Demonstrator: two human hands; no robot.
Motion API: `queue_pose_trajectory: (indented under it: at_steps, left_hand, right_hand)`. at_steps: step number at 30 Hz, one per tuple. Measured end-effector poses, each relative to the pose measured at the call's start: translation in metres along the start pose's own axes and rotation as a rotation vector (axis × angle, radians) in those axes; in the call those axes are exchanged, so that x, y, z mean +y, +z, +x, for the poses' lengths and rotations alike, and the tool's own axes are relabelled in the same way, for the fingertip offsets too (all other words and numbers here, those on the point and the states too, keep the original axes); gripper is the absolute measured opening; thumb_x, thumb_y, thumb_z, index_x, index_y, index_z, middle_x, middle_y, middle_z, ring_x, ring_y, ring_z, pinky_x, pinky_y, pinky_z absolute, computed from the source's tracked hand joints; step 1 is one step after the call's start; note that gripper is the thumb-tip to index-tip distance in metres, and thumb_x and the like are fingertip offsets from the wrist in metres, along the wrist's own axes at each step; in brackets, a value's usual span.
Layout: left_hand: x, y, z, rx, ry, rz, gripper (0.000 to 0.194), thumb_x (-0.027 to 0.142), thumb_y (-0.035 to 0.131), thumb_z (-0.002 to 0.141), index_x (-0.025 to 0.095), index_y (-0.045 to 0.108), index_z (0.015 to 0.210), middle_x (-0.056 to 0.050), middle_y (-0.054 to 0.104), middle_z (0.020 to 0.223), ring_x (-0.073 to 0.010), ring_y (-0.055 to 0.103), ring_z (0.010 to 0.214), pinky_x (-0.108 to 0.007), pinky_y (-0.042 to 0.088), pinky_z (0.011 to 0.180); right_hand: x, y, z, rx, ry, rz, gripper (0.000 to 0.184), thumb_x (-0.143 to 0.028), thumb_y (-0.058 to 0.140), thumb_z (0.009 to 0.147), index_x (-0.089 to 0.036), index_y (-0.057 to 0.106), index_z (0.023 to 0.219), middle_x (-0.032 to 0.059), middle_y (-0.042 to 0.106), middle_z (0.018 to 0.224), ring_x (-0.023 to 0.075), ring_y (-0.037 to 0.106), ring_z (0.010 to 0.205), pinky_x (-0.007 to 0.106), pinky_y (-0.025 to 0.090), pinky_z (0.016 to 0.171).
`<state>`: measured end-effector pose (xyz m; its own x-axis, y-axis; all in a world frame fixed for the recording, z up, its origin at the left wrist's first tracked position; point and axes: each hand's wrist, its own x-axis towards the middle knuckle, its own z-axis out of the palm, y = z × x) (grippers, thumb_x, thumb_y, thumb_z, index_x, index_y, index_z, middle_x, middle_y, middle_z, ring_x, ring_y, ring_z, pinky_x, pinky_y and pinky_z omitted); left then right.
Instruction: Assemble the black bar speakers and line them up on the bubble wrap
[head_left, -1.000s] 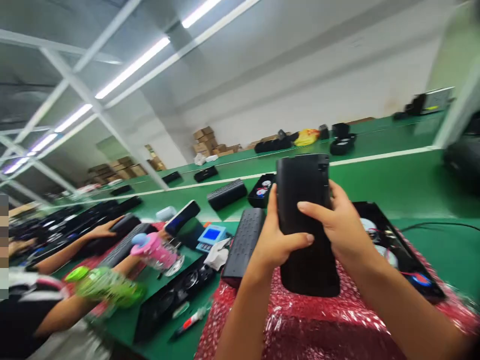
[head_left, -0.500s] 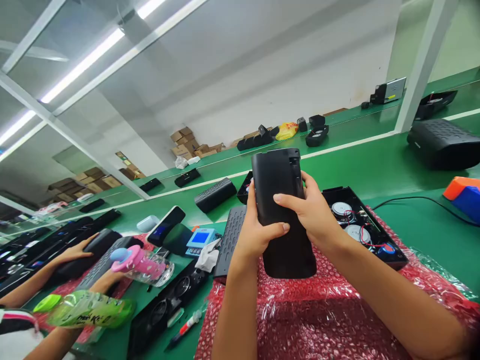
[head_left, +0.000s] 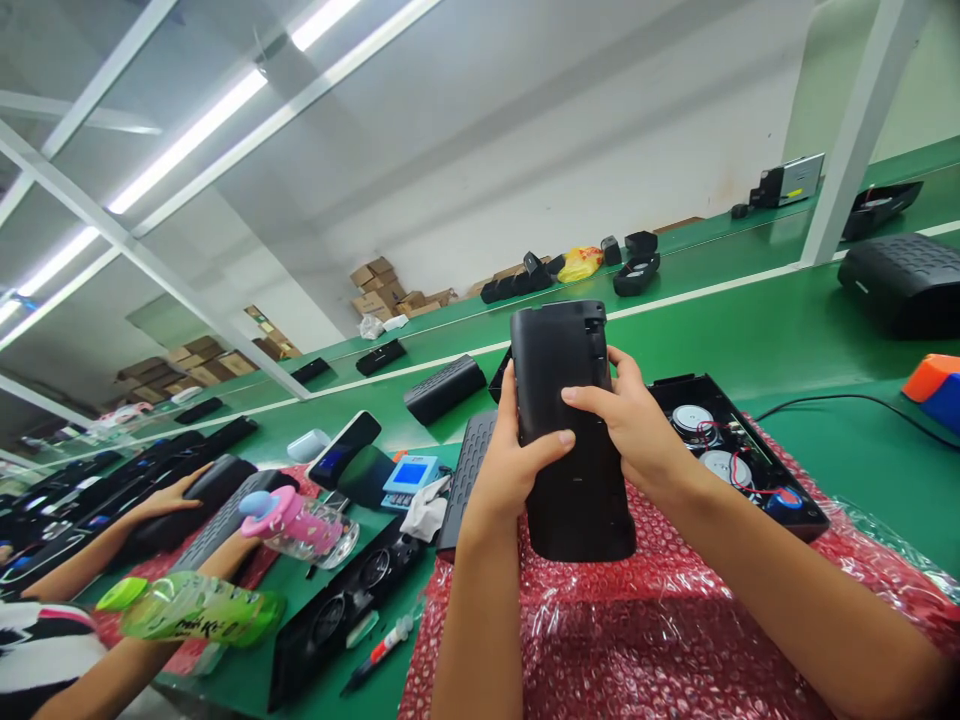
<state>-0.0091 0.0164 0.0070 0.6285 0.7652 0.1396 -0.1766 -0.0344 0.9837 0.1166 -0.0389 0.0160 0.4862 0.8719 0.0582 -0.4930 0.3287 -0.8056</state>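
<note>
Between my two hands stands a black plastic speaker housing (head_left: 559, 370), held nearly upright above red bubble wrap (head_left: 592, 650). My left hand (head_left: 510, 465) grips its left edge, thumb lying across the front face. On the right edge my right hand (head_left: 637, 430) is closed round it, its thumb also on the face. An opened speaker shell (head_left: 780, 490) with round drivers and red wires lies behind my right forearm. To the left of my left hand is a black textured speaker grille (head_left: 469, 470), partly hidden by my wrist.
At left, a co-worker's hands (head_left: 169, 495) rest on black speaker parts. Nearby stand a pink-topped bottle (head_left: 307, 525), a green bottle (head_left: 195, 610), a phone (head_left: 345, 450) and a small blue device (head_left: 411, 478). A syringe (head_left: 379, 655) lies beside a black speaker panel (head_left: 337, 610).
My view has shifted slightly, so the scene sits a little further right. Both hands keep their hold on the housing, which tilts very slightly. My left thumb has moved up a little.
</note>
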Motion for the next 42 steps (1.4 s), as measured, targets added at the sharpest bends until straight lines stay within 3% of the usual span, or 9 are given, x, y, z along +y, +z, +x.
queue_pose_trajectory:
  at_steps: [3, 8, 15, 26, 33, 42]
  left_hand:
    - [0.001, 0.001, -0.002, 0.027, 0.018, 0.0, 0.105, 0.033, 0.08, 0.075, 0.038, 0.015, 0.158, -0.005, 0.048, 0.15, -0.0286, 0.054, 0.131, -0.042, 0.049, 0.109]
    - [0.004, 0.002, -0.005, 0.04, 0.026, -0.007, 0.11, 0.032, 0.082, 0.073, 0.038, 0.014, 0.159, -0.005, 0.049, 0.149, -0.0289, 0.052, 0.133, -0.042, 0.047, 0.112]
    - [0.001, 0.0, -0.006, 0.023, 0.051, 0.025, 0.112, 0.035, 0.085, 0.072, 0.038, 0.013, 0.158, -0.007, 0.053, 0.144, -0.029, 0.055, 0.13, -0.047, 0.045, 0.112]
    - [0.006, 0.005, -0.007, 0.069, 0.028, -0.001, 0.112, 0.032, 0.086, 0.068, 0.037, 0.02, 0.158, -0.006, 0.055, 0.141, -0.0293, 0.057, 0.127, -0.046, 0.047, 0.111]
    - [0.008, 0.009, -0.008, 0.088, 0.044, -0.002, 0.106, 0.029, 0.085, 0.068, 0.037, 0.026, 0.156, -0.005, 0.059, 0.136, -0.0293, 0.058, 0.125, -0.046, 0.047, 0.111]
    - [0.005, 0.003, -0.008, 0.042, 0.048, 0.047, 0.114, 0.034, 0.086, 0.07, 0.039, 0.015, 0.159, -0.006, 0.052, 0.146, -0.0292, 0.056, 0.128, -0.042, 0.052, 0.105]
  right_hand:
    - [0.0, 0.0, -0.001, -0.015, 0.002, -0.001, 0.083, -0.031, 0.081, 0.053, -0.026, 0.038, 0.124, 0.003, 0.066, 0.105, 0.0281, 0.066, 0.101, 0.045, 0.056, 0.091]
    - [0.003, -0.002, -0.002, -0.043, -0.009, 0.006, 0.081, -0.028, 0.075, 0.056, -0.026, 0.037, 0.127, 0.0002, 0.066, 0.095, 0.0271, 0.067, 0.091, 0.043, 0.057, 0.08]
    - [0.004, -0.002, -0.007, -0.036, -0.072, -0.009, 0.079, -0.023, 0.07, 0.056, -0.027, 0.038, 0.128, -0.0015, 0.065, 0.096, 0.0238, 0.066, 0.091, 0.04, 0.056, 0.081]
    - [0.006, 0.0, -0.007, -0.048, -0.067, -0.037, 0.08, -0.026, 0.07, 0.057, -0.027, 0.036, 0.129, 0.0015, 0.063, 0.102, 0.0262, 0.064, 0.097, 0.043, 0.055, 0.088]
    - [0.007, -0.001, -0.008, -0.037, -0.091, -0.056, 0.082, -0.027, 0.077, 0.058, -0.027, 0.036, 0.129, 0.0033, 0.064, 0.111, 0.0269, 0.065, 0.103, 0.046, 0.056, 0.093]
    - [0.015, -0.003, -0.003, -0.033, -0.137, -0.074, 0.085, -0.04, 0.088, 0.062, -0.027, 0.038, 0.13, 0.0055, 0.064, 0.117, 0.0257, 0.067, 0.104, 0.042, 0.059, 0.09]
